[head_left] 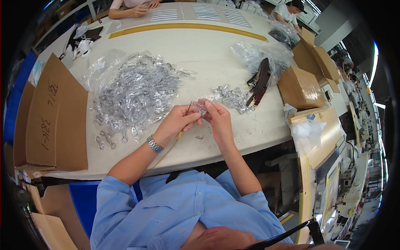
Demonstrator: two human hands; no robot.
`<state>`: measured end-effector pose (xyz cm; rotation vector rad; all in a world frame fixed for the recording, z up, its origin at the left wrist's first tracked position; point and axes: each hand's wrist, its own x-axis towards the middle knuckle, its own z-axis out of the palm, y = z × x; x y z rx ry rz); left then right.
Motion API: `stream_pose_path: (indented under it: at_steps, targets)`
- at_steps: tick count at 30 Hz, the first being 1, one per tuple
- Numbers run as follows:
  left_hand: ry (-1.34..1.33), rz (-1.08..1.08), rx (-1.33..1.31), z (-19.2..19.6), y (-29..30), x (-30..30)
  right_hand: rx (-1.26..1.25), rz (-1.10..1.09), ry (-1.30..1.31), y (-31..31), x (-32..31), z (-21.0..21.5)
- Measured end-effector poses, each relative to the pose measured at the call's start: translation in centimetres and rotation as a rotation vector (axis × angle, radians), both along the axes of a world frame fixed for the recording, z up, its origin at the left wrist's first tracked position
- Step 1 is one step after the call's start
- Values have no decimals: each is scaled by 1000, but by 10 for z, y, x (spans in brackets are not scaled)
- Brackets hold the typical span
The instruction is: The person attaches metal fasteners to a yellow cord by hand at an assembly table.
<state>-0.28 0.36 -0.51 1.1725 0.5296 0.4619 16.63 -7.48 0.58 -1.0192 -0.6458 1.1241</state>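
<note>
Both my hands meet over the near middle of the table. My right hand (217, 121) is closed, pinching a small metal ring fitting (202, 111) in clear plastic wrap. My left hand (177, 121), with a metal-band watch on its wrist, is closed at the fitting's left side. A thin dark tip sticks up from its fingers, and a yellow cord (168, 153) hangs below the palm; most of what it grips is hidden. Left of my hands lies a large heap of plastic-wrapped metal clasps (135, 89). A smaller pile of clasps (233, 98) sits to the right.
An open cardboard box (56, 116) stands at the left edge. On the right are dark straps (261, 79), clear plastic bags (250, 54) and a cardboard box (302, 87). A yellow strip (187, 26) crosses the table's far side, where two other people work.
</note>
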Motion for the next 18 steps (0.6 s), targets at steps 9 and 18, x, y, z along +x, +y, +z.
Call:
stream_pose_path:
  at_steps: [9,18]
  targets:
    - [6,156,91,17,3,-3,-56,-18,74,-2,15,-7]
    - [22,294,189,12,-3,2,-41,-54,100,-2,12,-8]
